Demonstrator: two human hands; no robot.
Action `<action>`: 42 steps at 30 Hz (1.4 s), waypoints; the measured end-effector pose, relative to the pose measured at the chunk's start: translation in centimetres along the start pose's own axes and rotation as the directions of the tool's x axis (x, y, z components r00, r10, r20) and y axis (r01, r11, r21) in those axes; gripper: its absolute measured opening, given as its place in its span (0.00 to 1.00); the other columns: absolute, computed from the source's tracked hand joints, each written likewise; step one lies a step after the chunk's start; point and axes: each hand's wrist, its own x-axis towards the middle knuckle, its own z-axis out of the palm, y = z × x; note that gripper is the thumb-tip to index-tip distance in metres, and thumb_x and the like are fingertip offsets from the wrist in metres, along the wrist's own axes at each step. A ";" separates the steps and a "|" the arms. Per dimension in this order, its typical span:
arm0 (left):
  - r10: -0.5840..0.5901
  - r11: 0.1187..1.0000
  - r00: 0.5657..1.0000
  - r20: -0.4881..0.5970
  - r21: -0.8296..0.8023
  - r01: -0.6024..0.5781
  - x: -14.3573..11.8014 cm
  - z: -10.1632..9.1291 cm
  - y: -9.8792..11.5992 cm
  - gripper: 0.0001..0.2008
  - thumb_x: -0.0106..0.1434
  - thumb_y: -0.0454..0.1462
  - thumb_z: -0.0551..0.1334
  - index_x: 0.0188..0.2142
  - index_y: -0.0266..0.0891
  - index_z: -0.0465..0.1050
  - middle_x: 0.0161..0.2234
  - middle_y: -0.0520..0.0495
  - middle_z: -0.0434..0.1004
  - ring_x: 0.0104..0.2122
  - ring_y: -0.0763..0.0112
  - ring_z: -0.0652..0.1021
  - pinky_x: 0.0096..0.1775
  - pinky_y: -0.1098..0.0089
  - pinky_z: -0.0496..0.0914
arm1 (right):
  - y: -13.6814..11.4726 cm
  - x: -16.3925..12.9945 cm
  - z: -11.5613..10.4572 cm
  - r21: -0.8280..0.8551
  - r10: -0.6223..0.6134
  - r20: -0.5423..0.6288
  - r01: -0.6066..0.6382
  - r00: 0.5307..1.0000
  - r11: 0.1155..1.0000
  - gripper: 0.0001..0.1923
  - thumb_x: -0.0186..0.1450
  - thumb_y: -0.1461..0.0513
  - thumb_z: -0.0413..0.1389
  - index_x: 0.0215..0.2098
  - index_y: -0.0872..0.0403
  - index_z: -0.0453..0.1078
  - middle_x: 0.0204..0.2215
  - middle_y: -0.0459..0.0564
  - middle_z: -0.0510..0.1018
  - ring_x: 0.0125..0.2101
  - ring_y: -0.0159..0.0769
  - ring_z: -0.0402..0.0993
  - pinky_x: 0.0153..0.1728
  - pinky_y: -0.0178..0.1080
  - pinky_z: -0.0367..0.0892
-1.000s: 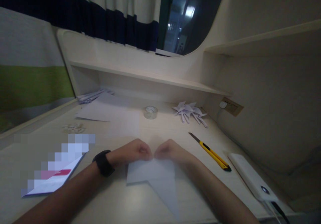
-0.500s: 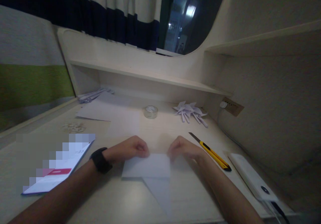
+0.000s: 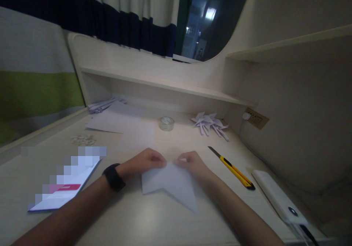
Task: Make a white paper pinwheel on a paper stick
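My left hand (image 3: 145, 162) and right hand (image 3: 192, 164) both pinch the far edge of the folded white paper (image 3: 170, 184), fingertips curled onto it; the paper lies flat on the desk (image 3: 143, 224), between my forearms; a yellow utility knife (image 3: 232, 164) lies just right; a tape roll (image 3: 166, 123) stands behind.

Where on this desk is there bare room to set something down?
Free: the near edge of the desk between the forearms, and between tape roll and knife. Crowded: the folded paper under both hands, booklet left, power bank right.
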 end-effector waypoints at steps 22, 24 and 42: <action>-0.187 0.953 0.975 -0.118 -0.263 0.151 -1.1 -3.3 -0.1 0.11 0.54 0.42 0.65 0.28 0.34 0.78 0.28 0.44 0.79 0.29 0.68 0.76 0.33 0.69 0.68 | -1.1 -0.4 -3.4 0.446 0.232 -0.177 -0.132 0.956 0.885 0.11 0.41 0.62 0.67 0.15 0.57 0.69 0.12 0.42 0.68 0.14 0.27 0.61 0.18 0.34 0.50; -0.192 0.943 0.963 -0.189 -0.306 0.128 -1.0 -3.3 -0.3 0.13 0.54 0.43 0.65 0.31 0.34 0.78 0.31 0.43 0.80 0.31 0.67 0.77 0.35 0.69 0.69 | -0.8 -0.2 -3.5 0.450 0.214 -0.146 -0.128 0.966 0.884 0.12 0.42 0.61 0.67 0.14 0.57 0.68 0.11 0.42 0.67 0.13 0.27 0.59 0.17 0.34 0.49; 0.014 0.999 0.998 0.062 0.028 -0.016 0.6 1.0 -1.1 0.16 0.58 0.45 0.61 0.28 0.33 0.77 0.23 0.48 0.74 0.23 0.72 0.70 0.26 0.73 0.61 | -0.6 -0.1 -2.1 0.112 0.165 0.300 -0.206 0.940 0.972 0.10 0.46 0.60 0.65 0.25 0.58 0.77 0.19 0.44 0.75 0.20 0.28 0.65 0.23 0.32 0.56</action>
